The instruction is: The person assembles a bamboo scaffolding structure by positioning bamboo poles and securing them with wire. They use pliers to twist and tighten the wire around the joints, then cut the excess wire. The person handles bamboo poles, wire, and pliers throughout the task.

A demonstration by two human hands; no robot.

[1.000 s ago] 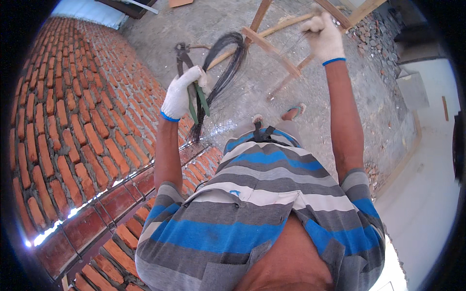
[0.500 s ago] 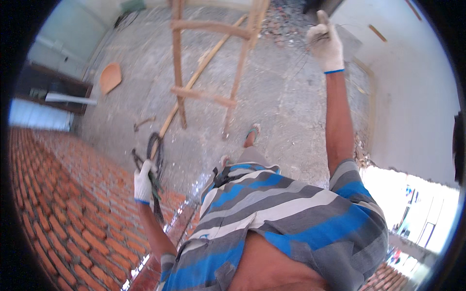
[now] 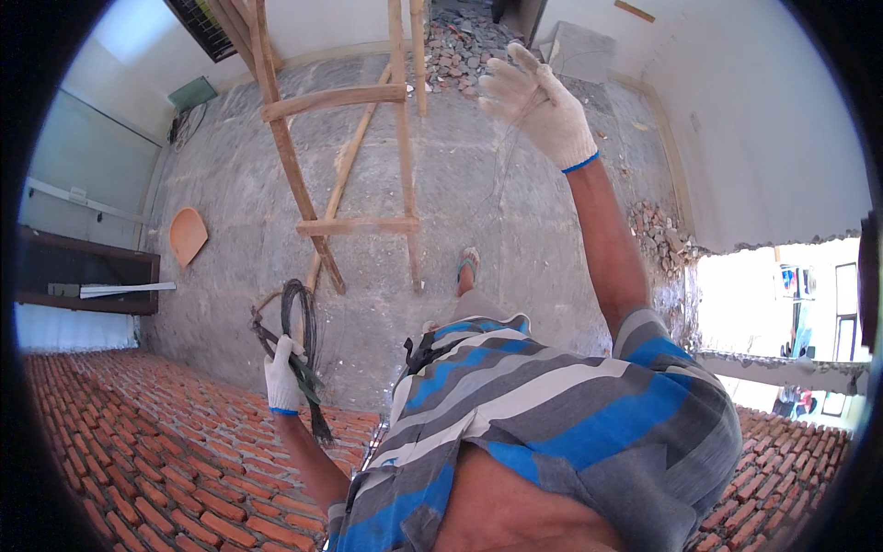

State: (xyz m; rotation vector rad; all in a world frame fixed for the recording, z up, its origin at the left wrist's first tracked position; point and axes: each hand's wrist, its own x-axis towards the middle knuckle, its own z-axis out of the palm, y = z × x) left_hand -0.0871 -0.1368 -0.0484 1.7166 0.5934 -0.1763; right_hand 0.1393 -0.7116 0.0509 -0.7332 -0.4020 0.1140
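My left hand (image 3: 282, 379), in a white knit glove with a blue cuff, is closed around a bundle of dark thin wire (image 3: 307, 324). The bundle loops above the fist, and its frayed ends hang below. A dark, two-armed tool and a green piece (image 3: 304, 373) show against the same fist; their exact kind I cannot make out. My right hand (image 3: 544, 103), gloved alike, is stretched forward with its fingers spread. Fine wire strands (image 3: 511, 152) run past its palm and trail down; whether the thumb catches them is unclear.
A wooden ladder (image 3: 357, 226) stands ahead, with a long pole (image 3: 348, 170) slanting behind it. Broken rubble (image 3: 464, 46) lies at the far wall, more (image 3: 658, 235) at the right. An orange scoop-shaped pan (image 3: 189, 236) rests on the concrete floor. Brick walls (image 3: 175, 451) flank me below.
My right hand has gone from closed fingers with a raised thumb to spread fingers, and has shifted left. The view has turned, with the ladder now farther left. My left hand keeps the wire.
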